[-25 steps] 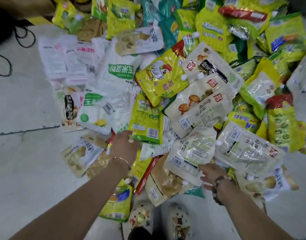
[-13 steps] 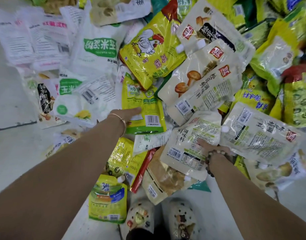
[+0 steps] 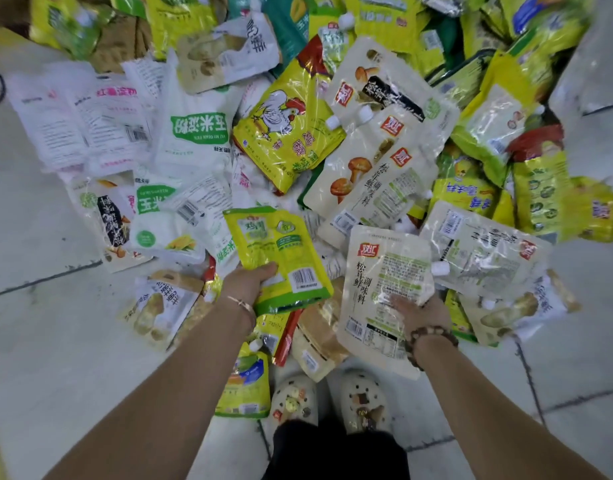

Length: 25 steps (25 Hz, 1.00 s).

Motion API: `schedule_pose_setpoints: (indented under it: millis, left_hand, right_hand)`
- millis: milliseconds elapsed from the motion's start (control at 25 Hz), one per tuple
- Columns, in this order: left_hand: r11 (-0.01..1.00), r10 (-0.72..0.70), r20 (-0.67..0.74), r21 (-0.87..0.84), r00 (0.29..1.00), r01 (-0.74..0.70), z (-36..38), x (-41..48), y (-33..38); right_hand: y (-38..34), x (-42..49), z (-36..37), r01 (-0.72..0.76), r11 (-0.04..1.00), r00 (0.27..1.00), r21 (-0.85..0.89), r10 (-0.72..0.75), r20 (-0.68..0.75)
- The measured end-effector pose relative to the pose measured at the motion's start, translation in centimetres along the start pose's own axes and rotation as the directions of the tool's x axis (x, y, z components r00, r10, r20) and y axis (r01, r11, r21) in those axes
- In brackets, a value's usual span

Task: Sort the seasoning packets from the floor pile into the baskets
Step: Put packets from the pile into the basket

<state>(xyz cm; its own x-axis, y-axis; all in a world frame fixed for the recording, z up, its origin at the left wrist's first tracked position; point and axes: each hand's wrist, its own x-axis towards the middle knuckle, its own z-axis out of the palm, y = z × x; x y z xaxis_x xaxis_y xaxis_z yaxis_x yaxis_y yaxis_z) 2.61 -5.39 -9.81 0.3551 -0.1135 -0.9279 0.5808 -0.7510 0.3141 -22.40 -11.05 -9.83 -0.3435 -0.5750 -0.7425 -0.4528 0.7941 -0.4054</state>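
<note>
Now the left grip [image 3: 251, 287] clutches a yellow-green packet [image 3: 277, 251]; at its 3 o'clock, the right grip [image 3: 424, 308] pinches a cream packet [image 3: 377, 271] over the floor pile [image 3: 287, 133].

Both your arms reach forward and down, bare along all that shows, and draw closer together toward the hands. Your left arm [image 3: 152, 375] is nearly straight, with a thin bangle [image 3: 242, 304] round the wrist. Your left hand [image 3: 249, 284] grips the near corner of a yellow packet [image 3: 280, 258], thumb on top, the other fingers hidden beneath. Your right arm [image 3: 488, 403] angles in from the right, with a bead bracelet [image 3: 431, 336] round the wrist. Your right hand [image 3: 422, 308], to the right of the left hand and slightly nearer you, holds a white packet [image 3: 377, 299] by its right edge, 1 digit laid across the face, the rest hidden behind. The 2 hands are apart.
</note>
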Motion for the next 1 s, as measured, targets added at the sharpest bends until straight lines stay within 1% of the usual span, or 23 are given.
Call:
schedule_pose_setpoints:
  millis: [120, 280, 360, 520, 600, 680, 800, 1000]
  left_hand:
    - [0.999, -0.014, 0.053, -0.048, 0.999, 0.016, -2.5, -7.0, -0.2]
    - [1.000, 0.010, 0.125, -0.030, 0.992, -0.006, -4.9, -18.8, 1.2]
    - [0.997, 0.053, 0.157, -0.067, 0.986, -0.043, -6.1, -25.2, 2.1]
    - [0.987, 0.160, 0.212, -0.039, 0.964, -0.155, -8.3, -37.7, 4.1]
    - [0.975, 0.224, 0.254, -0.050, 0.941, -0.219, -9.3, -43.5, 4.9]
    - [0.959, 0.276, 0.291, -0.024, 0.916, -0.281, -10.6, -49.0, 5.7]
    - [0.901, 0.416, 0.345, -0.034, 0.841, -0.432, -12.1, -55.6, 6.3]
    - [0.818, 0.557, 0.381, -0.095, 0.738, -0.568, -13.6, -63.2, 7.1]
  right_hand:
    - [-1.4, -4.6, -4.2, -0.013, 0.999, 1.000, 0.040, 0.012, 0.009]
    - [-5.8, -12.6, -11.4, 0.063, 0.998, 0.998, 0.022, -0.063, 0.011]
    - [-8.2, -17.2, -15.9, 0.124, 0.991, 0.992, 0.040, -0.125, 0.013]
    - [-12.2, -27.4, -25.0, 0.249, 0.962, 0.966, 0.111, -0.255, 0.040]
    - [-14.1, -32.1, -28.8, 0.290, 0.945, 0.953, 0.150, -0.299, 0.045]
    - [-15.5, -36.9, -32.2, 0.305, 0.938, 0.945, 0.167, -0.320, 0.071]
    - [-16.9, -43.0, -36.5, 0.309, 0.918, 0.939, 0.247, -0.335, 0.072]
    - [-17.9, -49.7, -41.9, 0.270, 0.872, 0.944, 0.408, -0.322, 0.064]
